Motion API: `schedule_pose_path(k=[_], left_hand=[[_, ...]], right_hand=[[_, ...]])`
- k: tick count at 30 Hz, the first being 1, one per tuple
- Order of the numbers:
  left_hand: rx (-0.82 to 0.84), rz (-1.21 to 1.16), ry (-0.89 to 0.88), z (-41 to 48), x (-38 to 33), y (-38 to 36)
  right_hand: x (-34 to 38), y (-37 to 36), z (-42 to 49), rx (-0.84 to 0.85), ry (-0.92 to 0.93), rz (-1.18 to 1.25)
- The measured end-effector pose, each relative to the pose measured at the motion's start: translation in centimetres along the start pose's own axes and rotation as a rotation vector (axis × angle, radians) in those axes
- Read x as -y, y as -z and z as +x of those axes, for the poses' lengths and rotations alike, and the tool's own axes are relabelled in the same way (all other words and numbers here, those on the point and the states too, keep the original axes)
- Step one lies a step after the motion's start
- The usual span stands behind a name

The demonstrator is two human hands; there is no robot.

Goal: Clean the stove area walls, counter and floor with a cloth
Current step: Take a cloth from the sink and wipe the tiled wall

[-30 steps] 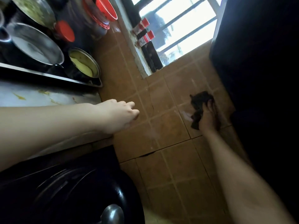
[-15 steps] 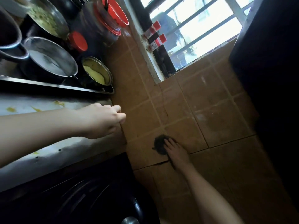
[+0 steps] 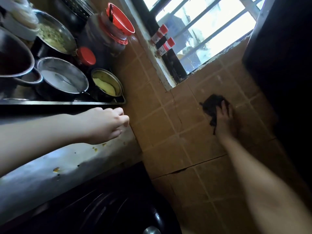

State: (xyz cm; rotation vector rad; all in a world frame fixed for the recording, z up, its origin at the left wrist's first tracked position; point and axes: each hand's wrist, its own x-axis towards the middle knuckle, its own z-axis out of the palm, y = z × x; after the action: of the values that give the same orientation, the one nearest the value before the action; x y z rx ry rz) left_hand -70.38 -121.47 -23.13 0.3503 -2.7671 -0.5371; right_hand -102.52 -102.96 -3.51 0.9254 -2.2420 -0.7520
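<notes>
Rightward from a moment ago, my right hand [image 3: 225, 119] now presses the cloth [image 3: 211, 103] to the wall [image 3: 160, 129] just below the window [image 3: 202, 36]; fingers flat on it; my left hand [image 3: 108, 124], below-left of the window, hangs loosely curled, holding nothing.

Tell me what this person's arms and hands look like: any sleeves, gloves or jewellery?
No sleeves, gloves or wristwear show. The left hand and left forearm are bare right to the picture's edge, and so are the right hand and right forearm. No ring or bracelet is visible on the left. The right lies in shadow, too dim to rule out a ring.
</notes>
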Motion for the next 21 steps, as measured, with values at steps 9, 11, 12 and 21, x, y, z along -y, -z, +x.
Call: schedule_pose_path(k=[9,11,12,21], left_hand=[[0.058,-0.042,0.054,-3.5,3.3,1.5],[0.071,-0.034,0.042,-4.0,3.7,1.8],[0.078,-0.043,0.040,-4.2,3.9,2.1],[0.151,-0.049,0.007,-5.6,2.6,3.8]], right_hand=[[5.4,-5.2,-4.9,0.371,0.234,0.041],[5.4,-6.7,-7.9,0.481,0.225,0.076],[5.1,-7.4,-9.4,0.517,0.217,0.123],[6.9,-2.8,-16.8,0.428,0.050,0.444]])
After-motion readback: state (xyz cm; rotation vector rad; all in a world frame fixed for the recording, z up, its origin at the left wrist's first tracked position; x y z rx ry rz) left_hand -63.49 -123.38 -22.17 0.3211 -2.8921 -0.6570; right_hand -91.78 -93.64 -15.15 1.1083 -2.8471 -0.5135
